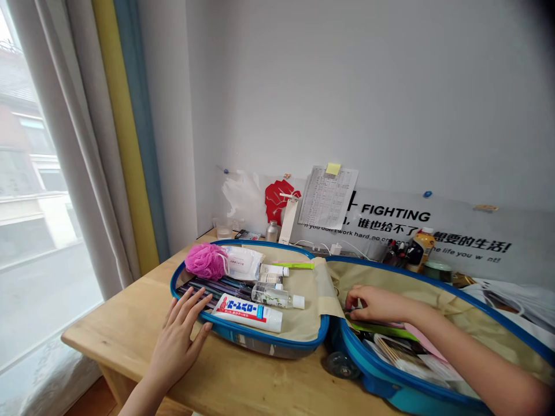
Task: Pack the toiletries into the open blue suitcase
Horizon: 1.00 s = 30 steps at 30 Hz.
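Observation:
A blue suitcase [277,341] lies open on a wooden table [125,323]. My left hand [180,338] rests flat with fingers spread on the near rim of the left half, beside a toothpaste tube [248,312]. That half also holds a pink bath pouf [205,260], a wet-wipes pack [243,263], small clear bottles [277,297] and a green pen [295,266]. My right hand [373,304] reaches into the right half, fingers curled and pinching something small and dark at the beige lining; I cannot make out what it is. Flat packets and a green item [381,331] lie beneath it.
Along the wall behind the suitcase stand an orange-capped bottle [422,242], a small metal bottle [272,231], a white stand [288,219] and cables. A paper sheet and a "FIGHTING" banner hang on the wall. Curtains and a window are at the left.

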Each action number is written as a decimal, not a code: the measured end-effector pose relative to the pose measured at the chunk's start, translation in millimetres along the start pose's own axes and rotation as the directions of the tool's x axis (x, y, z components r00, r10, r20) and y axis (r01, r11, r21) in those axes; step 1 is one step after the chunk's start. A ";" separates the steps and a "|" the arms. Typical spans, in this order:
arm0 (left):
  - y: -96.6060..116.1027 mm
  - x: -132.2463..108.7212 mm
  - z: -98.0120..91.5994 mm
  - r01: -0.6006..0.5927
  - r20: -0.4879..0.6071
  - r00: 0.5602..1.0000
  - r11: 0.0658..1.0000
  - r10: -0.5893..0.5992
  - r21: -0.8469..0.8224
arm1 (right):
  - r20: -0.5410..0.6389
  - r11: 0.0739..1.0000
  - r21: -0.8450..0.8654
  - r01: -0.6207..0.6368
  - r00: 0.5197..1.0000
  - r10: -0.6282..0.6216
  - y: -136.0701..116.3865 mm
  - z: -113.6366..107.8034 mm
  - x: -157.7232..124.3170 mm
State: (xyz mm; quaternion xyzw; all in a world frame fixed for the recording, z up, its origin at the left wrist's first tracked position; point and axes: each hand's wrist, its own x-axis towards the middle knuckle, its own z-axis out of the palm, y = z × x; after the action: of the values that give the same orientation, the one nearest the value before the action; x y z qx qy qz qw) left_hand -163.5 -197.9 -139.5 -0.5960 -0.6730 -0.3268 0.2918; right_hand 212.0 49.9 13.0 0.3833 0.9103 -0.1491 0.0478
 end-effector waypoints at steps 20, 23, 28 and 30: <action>2.1 1.5 -2.2 -0.017 -0.004 1.000 1.000 0.018 0.022 | -0.632 0.877 0.479 0.023 0.703 0.327 1.1 -72.4 33.3; 1.5 1.4 -2.0 -0.016 0.000 1.000 0.999 0.016 0.031 | -0.588 0.784 0.608 0.126 0.734 0.339 -19.4 -54.2 72.1; 1.7 1.8 -2.0 -0.007 0.008 1.000 1.000 0.007 0.020 | -0.486 0.739 0.662 0.127 0.823 0.294 -49.9 -14.6 124.2; 2.2 2.0 -2.0 0.001 0.005 1.000 1.000 -0.001 0.013 | -0.459 0.780 0.620 0.082 0.844 0.277 -57.9 -4.7 134.0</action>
State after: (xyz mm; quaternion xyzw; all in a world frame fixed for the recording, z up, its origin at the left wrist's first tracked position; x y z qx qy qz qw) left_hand -161.6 -198.0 -136.5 -0.5947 -0.6760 -0.3210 0.2937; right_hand 76.9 104.6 4.2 0.4517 0.7655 -0.3247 -0.3234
